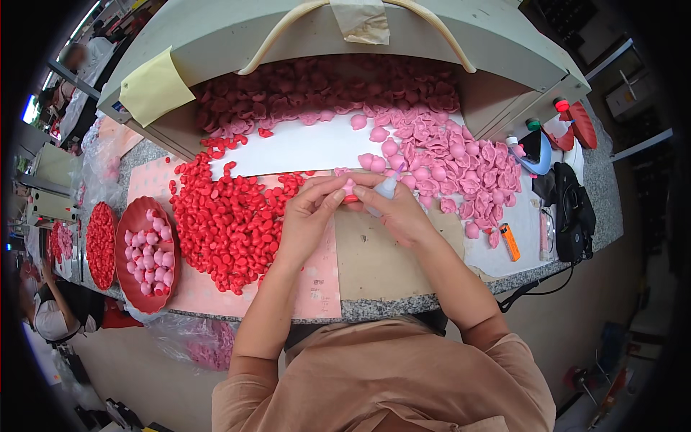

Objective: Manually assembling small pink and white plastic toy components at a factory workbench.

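My left hand (312,204) pinches a small pink plastic piece (350,186) with a red part (350,199) at its lower end. My right hand (401,217) meets it at the fingertips and also grips a small translucent squeeze bottle (386,189) with a thin purple nozzle pointing up. Whether the right fingertips press on the pink piece too, I cannot tell. Left of my hands spreads a heap of small red pieces (234,230). Loose pink shell-like and rounded parts (468,169) lie to the right.
A grey hood-like housing (504,54) arches over more pink parts. At left, a red scalloped tray (144,306) holds pink-and-red pieces beside a tray of red ones (101,245). An orange lighter (510,242), black bag (574,216) and capped bottles (532,140) sit right. Another person (61,309) is far left.
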Motion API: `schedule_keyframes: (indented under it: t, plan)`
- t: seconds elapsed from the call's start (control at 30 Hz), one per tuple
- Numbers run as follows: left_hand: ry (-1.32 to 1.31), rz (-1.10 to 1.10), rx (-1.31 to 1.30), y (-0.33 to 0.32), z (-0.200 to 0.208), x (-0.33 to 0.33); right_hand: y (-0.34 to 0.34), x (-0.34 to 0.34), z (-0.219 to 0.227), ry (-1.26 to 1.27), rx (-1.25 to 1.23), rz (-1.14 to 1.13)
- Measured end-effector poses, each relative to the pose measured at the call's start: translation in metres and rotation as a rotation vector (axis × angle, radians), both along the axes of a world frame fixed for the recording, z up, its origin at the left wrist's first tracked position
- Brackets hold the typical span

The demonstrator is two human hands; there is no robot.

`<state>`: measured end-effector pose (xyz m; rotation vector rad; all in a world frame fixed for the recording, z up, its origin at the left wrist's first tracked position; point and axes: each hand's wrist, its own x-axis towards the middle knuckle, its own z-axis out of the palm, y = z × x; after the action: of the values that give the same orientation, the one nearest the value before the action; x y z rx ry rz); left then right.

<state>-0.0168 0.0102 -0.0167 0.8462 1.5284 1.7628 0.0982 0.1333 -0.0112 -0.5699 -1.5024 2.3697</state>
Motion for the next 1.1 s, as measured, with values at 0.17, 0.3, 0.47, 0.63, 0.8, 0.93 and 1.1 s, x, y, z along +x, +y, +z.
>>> schedule_keyframes:
  t: [0.17,0.3,0.47,0.63,0.8,0.93,1.1]
  plan:
    - [-0.004,-0.005,0.011,0.0,-0.002,0.0,0.001,0.001,0.001,0.007,-0.025,0.007]
    - [-0.08,-0.043,0.024,0.001,-0.002,0.002,0.001,0.001,0.0,0.011,-0.072,-0.012]
    - [-0.268,-0.151,-0.022,-0.001,0.003,0.001,0.002,0.006,0.001,-0.028,-0.083,0.023]
    - [-0.499,-0.204,0.076,0.003,-0.004,0.0,0.001,0.006,0.006,-0.008,-0.08,0.029]
    - [-0.561,-0.216,0.133,0.004,0.001,0.001,0.001,0.003,0.002,-0.028,-0.093,0.01]
    - [-0.467,-0.146,0.094,-0.011,0.004,-0.008,-0.01,-0.007,0.01,-0.027,-0.07,0.067]
    - [-0.059,0.171,0.093,-0.025,0.027,-0.022,-0.009,0.005,0.01,-0.091,0.148,-0.094]
